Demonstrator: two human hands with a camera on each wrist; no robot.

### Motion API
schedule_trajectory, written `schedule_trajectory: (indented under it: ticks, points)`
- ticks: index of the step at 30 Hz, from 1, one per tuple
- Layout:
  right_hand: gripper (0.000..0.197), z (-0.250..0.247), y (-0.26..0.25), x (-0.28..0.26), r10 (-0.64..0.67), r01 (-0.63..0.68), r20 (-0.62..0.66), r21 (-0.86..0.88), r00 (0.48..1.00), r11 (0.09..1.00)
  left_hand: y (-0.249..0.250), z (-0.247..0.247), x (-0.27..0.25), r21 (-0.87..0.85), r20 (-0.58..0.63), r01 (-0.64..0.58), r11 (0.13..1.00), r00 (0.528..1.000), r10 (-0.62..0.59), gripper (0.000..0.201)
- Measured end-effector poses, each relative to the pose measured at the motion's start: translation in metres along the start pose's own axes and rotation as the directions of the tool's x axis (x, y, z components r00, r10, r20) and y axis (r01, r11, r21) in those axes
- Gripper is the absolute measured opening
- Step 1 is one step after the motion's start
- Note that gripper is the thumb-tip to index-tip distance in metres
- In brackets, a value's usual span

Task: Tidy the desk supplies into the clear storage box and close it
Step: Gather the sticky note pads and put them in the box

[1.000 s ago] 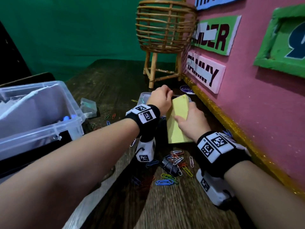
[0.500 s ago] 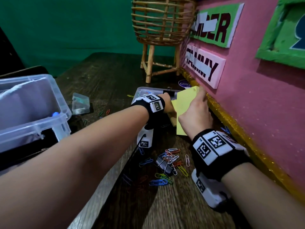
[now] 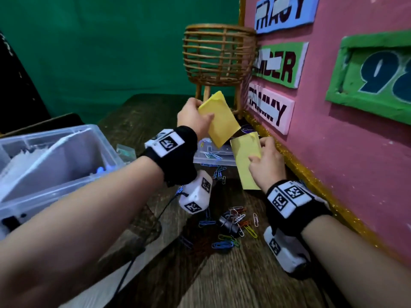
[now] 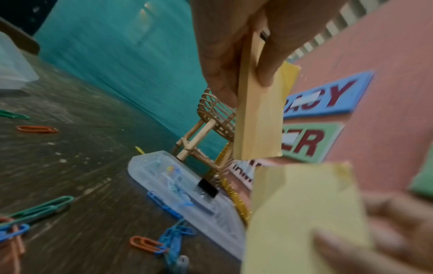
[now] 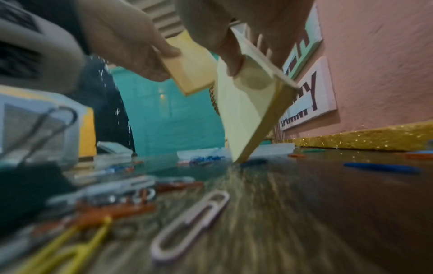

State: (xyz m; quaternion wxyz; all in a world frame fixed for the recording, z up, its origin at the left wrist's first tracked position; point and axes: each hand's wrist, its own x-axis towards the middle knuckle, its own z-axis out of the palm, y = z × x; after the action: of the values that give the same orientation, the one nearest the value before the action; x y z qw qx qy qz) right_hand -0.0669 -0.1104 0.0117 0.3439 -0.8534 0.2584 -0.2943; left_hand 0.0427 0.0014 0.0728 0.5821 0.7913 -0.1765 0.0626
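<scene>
- A yellow pad of sticky notes (image 3: 219,118) is held up off the counter (image 3: 233,283) by the left hand (image 3: 193,116). The thumb is pressed on the front of the pad and the fingers (image 4: 269,61) are curled round its back.
- A second, paler yellow pad (image 3: 245,158) is held by the right hand (image 3: 265,165). It is pinched between the thumb and the curled fingers (image 3: 265,141). In the right wrist view its low corner is seen touching the counter, and the pad is tilted.
- The two pads are close together but apart. The darker pad is held higher, up and to the left of the right hand's fingers.
- A small flat clear case (image 3: 213,155) is seen just under the left hand's fingers. Blue paper clips and a black clip are seen on it or in it; which one cannot be told.
- A pile of coloured paper clips (image 3: 233,227) and a black binder clip (image 3: 228,225) are found behind the fingers of both hands, near the wrists.
- The clear storage box (image 3: 53,165) is seen well to the left of the left hand's fingers. It is open, and white things are seen inside it.
- A wicker basket on legs (image 3: 219,61) is found past the fingers, at the back of the counter.
- A pink wall with name signs (image 3: 333,165) is found just to the right of the right hand's fingers.
</scene>
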Motion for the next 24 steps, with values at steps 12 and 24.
schedule_trajectory:
  ticks: [12, 24]
  points:
    - [0.06, -0.024, -0.03, -0.032, -0.005, -0.358, 0.421, 0.777, 0.907, 0.518, 0.015, -0.062, -0.088, -0.02, 0.504, 0.037, 0.999, 0.863, -0.021, 0.028]
    - [0.102, -0.024, -0.046, -0.051, -0.157, -0.313, 0.492, 0.736, 0.856, 0.6, 0.012, -0.083, -0.098, 0.239, 0.449, -0.237, 0.942, 0.887, 0.109, 0.033]
